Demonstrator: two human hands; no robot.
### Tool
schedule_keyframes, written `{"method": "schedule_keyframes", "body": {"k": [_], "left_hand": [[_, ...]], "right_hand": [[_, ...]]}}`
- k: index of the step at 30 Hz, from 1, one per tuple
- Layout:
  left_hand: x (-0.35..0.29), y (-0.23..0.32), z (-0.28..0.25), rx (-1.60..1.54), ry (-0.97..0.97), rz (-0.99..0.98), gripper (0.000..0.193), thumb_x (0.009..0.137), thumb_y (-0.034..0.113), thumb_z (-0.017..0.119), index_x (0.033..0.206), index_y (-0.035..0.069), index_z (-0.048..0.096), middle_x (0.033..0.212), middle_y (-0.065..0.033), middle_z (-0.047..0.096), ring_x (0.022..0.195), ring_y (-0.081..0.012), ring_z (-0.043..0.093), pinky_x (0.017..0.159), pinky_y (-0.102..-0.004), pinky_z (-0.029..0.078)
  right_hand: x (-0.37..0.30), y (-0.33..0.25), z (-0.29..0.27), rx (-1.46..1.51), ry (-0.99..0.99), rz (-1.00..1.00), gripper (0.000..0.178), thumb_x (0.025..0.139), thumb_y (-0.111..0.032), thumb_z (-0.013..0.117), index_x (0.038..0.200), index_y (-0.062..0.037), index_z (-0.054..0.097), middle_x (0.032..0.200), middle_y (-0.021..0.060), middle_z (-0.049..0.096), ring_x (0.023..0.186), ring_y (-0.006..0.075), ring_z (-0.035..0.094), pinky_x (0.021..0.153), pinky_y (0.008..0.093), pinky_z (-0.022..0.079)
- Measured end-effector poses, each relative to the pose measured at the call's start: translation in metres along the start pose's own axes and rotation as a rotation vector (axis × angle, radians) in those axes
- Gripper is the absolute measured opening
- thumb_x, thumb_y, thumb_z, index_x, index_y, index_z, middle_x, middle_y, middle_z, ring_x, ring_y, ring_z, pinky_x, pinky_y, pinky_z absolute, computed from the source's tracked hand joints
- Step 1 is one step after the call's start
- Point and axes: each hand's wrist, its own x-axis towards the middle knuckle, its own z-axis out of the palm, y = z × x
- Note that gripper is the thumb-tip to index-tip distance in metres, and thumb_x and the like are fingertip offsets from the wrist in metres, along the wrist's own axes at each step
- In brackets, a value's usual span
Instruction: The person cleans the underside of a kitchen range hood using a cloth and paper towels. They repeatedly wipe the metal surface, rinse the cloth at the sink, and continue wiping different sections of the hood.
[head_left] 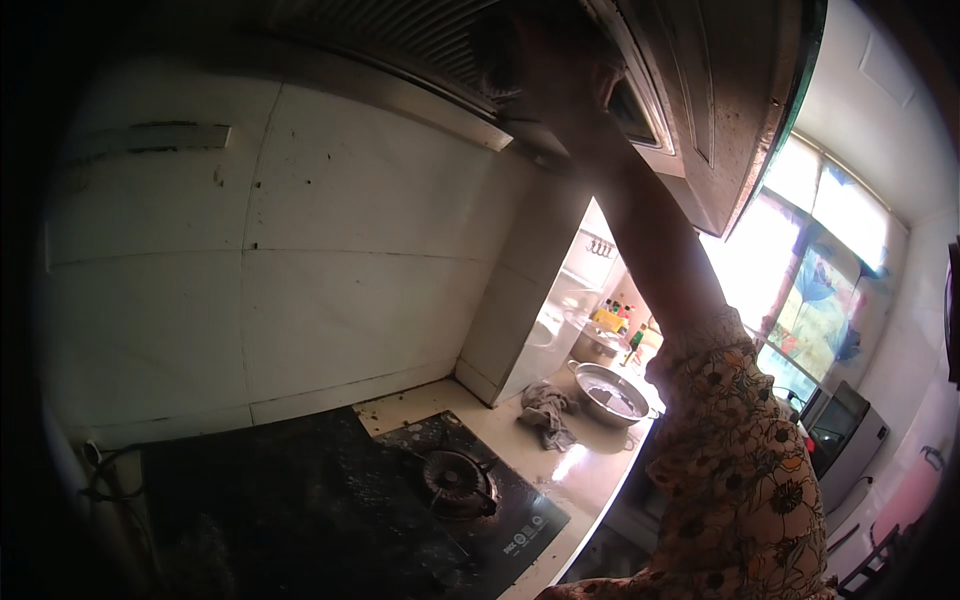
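Note:
My right arm, in a floral sleeve (740, 450), reaches up from the lower right to the underside of the range hood (410, 90). Deep shadow covers my right hand (560, 70), which is against the slatted hood filter (430, 40). Its fingers barely show, and a dark shape beside them is too dim to name. Below lies a black glass gas hob (300, 510), spotted with grime, with a round burner (458, 480) on its right side. My left hand is out of the picture.
Right of the hob, a grey crumpled cloth (548, 412) lies on the counter beside a wide two-handled metal pan (610, 395). Farther back stand a pot (595, 345) and several bottles. Tiled wall (350, 320) rises behind the hob; a bright window (810, 270) is at right.

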Motion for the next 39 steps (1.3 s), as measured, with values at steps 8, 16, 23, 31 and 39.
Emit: {"method": "schedule_keyframes", "body": {"k": [8,16,23,31,39], "left_hand": [[-0.003,0.000,0.005,-0.026,0.020,-0.033,0.011,0.085,0.020,0.052,0.084,0.012,0.059,0.071,-0.0086,0.054,0.065,-0.0279,0.053,0.055,-0.0385,0.043],[-0.004,-0.003,0.001,-0.001,-0.012,-0.032,0.010,0.085,0.019,0.052,0.085,0.011,0.059,0.071,-0.0092,0.054,0.066,-0.0279,0.053,0.057,-0.0381,0.043],[-0.007,-0.013,0.014,-0.048,0.036,0.016,0.011,0.085,0.017,0.052,0.084,0.009,0.059,0.072,-0.0098,0.055,0.066,-0.0284,0.053,0.058,-0.0381,0.043],[-0.002,-0.009,-0.001,-0.056,-0.020,0.004,0.010,0.085,0.018,0.053,0.085,0.010,0.059,0.072,-0.0087,0.055,0.066,-0.0276,0.053,0.058,-0.0379,0.043],[-0.005,-0.006,0.004,-0.020,0.034,-0.033,0.009,0.085,0.016,0.053,0.083,0.010,0.060,0.070,-0.0096,0.053,0.067,-0.0282,0.052,0.058,-0.0384,0.043]], "right_hand": [[-0.087,0.060,0.015,-0.169,-0.155,0.032,0.023,0.083,-0.023,0.047,0.099,-0.0127,0.059,0.094,0.0109,0.059,0.085,0.0255,0.057,0.075,0.0383,0.046],[-0.105,0.041,-0.014,-0.256,-0.471,0.065,0.029,0.079,-0.025,0.052,0.105,-0.0126,0.056,0.097,0.0103,0.059,0.084,0.0253,0.058,0.071,0.0370,0.048],[-0.100,0.082,0.027,-0.408,-0.382,0.050,0.029,0.084,-0.021,0.043,0.109,-0.0085,0.052,0.098,0.0134,0.057,0.084,0.0273,0.058,0.070,0.0376,0.049],[-0.098,0.027,-0.028,-0.293,-0.448,0.155,0.043,0.081,-0.024,0.046,0.119,-0.0042,0.045,0.120,0.0188,0.046,0.111,0.0310,0.044,0.090,0.0394,0.040],[-0.066,0.034,0.001,-0.287,-0.721,0.261,0.028,0.081,-0.014,0.046,0.106,-0.0019,0.051,0.102,0.0194,0.055,0.095,0.0301,0.054,0.082,0.0401,0.044]]}}
